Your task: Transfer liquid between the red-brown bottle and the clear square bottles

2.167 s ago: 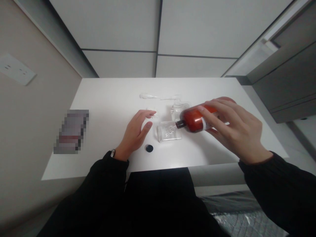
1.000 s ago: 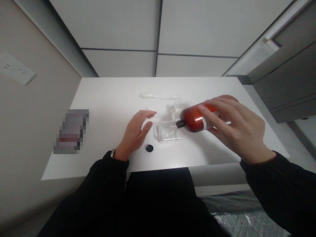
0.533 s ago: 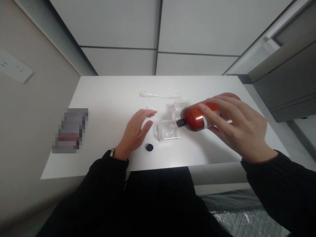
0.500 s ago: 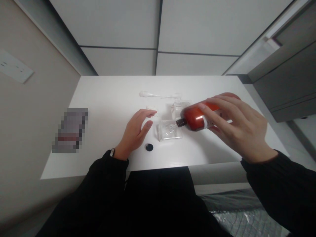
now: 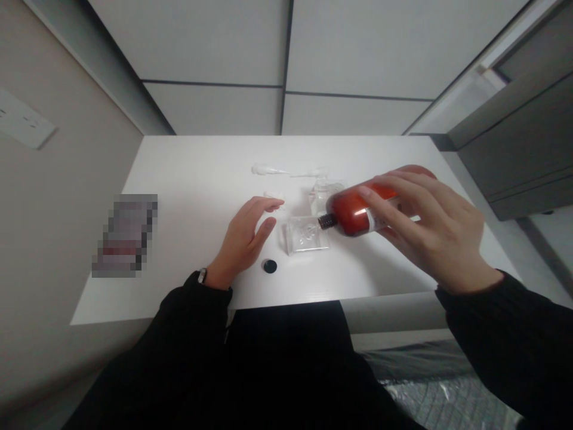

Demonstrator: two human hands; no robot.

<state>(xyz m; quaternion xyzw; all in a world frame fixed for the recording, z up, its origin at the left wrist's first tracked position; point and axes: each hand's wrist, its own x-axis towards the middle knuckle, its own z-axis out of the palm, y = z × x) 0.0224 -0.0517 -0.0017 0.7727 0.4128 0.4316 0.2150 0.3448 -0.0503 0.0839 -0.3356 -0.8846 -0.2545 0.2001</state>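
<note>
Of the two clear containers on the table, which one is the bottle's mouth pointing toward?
The nearer container, closer to the small black cap. The farther container sits behind it, partly hidden by the red bottle.

"Is any lettering legible on the red-brown bottle [image 5: 350,212]?"

"None; its white label [image 5: 371,220], partly covered by the right hand [image 5: 432,230], is too small and blurred to read."

"And the pixelated object [image 5: 125,234] at left?"

"Masked by coarse blocks, it shows no readable word or number."
</note>
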